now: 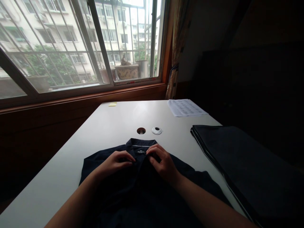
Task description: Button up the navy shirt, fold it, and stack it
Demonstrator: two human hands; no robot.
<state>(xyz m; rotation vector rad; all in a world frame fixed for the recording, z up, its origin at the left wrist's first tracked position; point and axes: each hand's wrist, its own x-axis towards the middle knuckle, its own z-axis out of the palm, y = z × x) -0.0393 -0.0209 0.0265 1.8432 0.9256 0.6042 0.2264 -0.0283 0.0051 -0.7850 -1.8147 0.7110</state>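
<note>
A dark navy collared shirt [140, 190] lies spread on the white table, its collar [140, 142] pointing away from me and a small label showing inside the neck. My left hand [120, 160] pinches the left front edge of the shirt just below the collar. On the other side of the neck opening, my right hand [160, 160] has thumb and fingers closed on the collar's right front edge. The lower part of the shirt is very dark, and my forearms cover some of it.
Folded dark cloth [237, 152] with pale edging lies along the table's right side. Printed sheets [186, 107] and a yellow sticky note [112, 104] rest at the far edge of the white table [59, 164]. A round cable hole [141, 130] sits beside its loose cover [156, 130].
</note>
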